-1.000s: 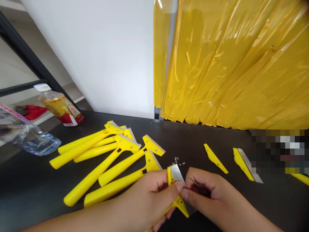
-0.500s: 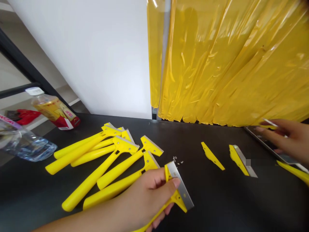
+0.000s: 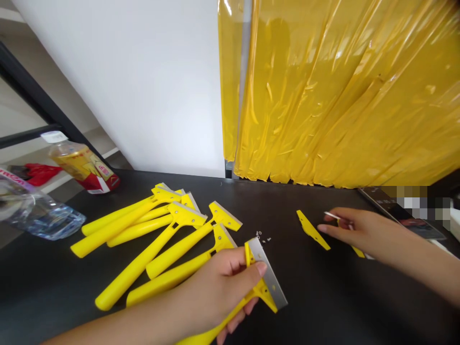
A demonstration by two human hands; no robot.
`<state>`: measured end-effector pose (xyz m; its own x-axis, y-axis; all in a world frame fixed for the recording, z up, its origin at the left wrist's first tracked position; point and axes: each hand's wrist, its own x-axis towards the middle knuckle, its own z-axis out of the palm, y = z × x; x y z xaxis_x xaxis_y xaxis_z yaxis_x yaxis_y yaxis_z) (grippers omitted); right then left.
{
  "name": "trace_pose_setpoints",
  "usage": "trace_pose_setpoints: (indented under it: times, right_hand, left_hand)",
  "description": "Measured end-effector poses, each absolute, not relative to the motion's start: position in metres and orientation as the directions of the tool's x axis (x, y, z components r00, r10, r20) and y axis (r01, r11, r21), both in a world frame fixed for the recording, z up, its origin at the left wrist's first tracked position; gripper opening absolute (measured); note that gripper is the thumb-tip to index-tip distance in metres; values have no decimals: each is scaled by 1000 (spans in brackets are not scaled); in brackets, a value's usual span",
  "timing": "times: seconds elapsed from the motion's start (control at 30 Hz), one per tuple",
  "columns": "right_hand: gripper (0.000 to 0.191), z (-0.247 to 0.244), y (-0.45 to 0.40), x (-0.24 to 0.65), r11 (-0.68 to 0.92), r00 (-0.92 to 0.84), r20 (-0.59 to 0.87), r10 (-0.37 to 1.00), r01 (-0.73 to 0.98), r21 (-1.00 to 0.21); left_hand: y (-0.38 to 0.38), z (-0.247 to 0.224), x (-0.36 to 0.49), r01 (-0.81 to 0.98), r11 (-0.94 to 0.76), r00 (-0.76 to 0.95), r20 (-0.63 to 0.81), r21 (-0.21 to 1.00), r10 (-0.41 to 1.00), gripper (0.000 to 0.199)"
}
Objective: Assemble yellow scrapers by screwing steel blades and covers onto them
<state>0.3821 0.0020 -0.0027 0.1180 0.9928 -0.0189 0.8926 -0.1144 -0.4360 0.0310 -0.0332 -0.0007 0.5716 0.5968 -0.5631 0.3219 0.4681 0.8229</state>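
My left hand [image 3: 233, 282] is closed around a yellow scraper, its thumb pressing a bare metal blade [image 3: 272, 280] against the scraper head. Holes show in the head and blade. My right hand [image 3: 354, 230] pinches a thin pale rod [image 3: 331, 215], pointing left; its kind is unclear. That hand hovers just right of a loose yellow clamp plate [image 3: 312, 230]. Beneath it a second yellow plate [image 3: 358, 252] is mostly hidden. Several tiny screws and nuts [image 3: 264, 237] lie beyond the blade. To the left lie several yellow scrapers [image 3: 172, 244] with blades fitted, partly overlapping.
At the left, a drink bottle with a red and gold label [image 3: 86, 165] stands tilted in view beside a clear plastic bottle [image 3: 46, 218]. A dark flat object [image 3: 381, 201] rests at the right rear. Yellow plastic sheeting [image 3: 323, 96] hangs behind the black table [image 3: 305, 302].
My right hand has moved left with the thin rod, from the dark flat object to over the second yellow plate. My left hand keeps its hold on the scraper and blade.
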Motion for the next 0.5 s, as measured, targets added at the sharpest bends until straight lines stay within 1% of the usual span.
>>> trace_pose_setpoints:
  times: [0.03, 0.13, 0.23, 0.4, 0.43, 0.5]
  right_hand:
    - [36, -5, 4, 368, -105, 63, -119, 991, 917, -384]
    - [26, -11, 16, 342, -79, 19, -156, 988, 919, -387]
    - [20, -16, 26, 333, -57, -36, -193, 980, 888, -456]
    - [19, -9, 20, 323, -43, -116, -229, 966, 808, -588]
    - [20, -4, 15, 319, -37, -134, -224, 965, 779, -626]
    - [23, 6, 3, 306, -53, -165, -214, 963, 662, -747]
  left_hand:
    - [-33, -2, 31, 313, 473, 573, -561, 824, 598, 42]
    - [-33, -2, 31, 289, 481, 572, -553, 827, 606, 41]
    - [-32, -1, 31, 264, 485, 571, -540, 834, 618, 39]
    - [-28, 0, 30, 192, 517, 594, -519, 834, 615, 36]
    - [-27, -1, 30, 173, 525, 599, -513, 833, 616, 35]
    - [-26, -4, 30, 132, 537, 605, -497, 833, 622, 34]
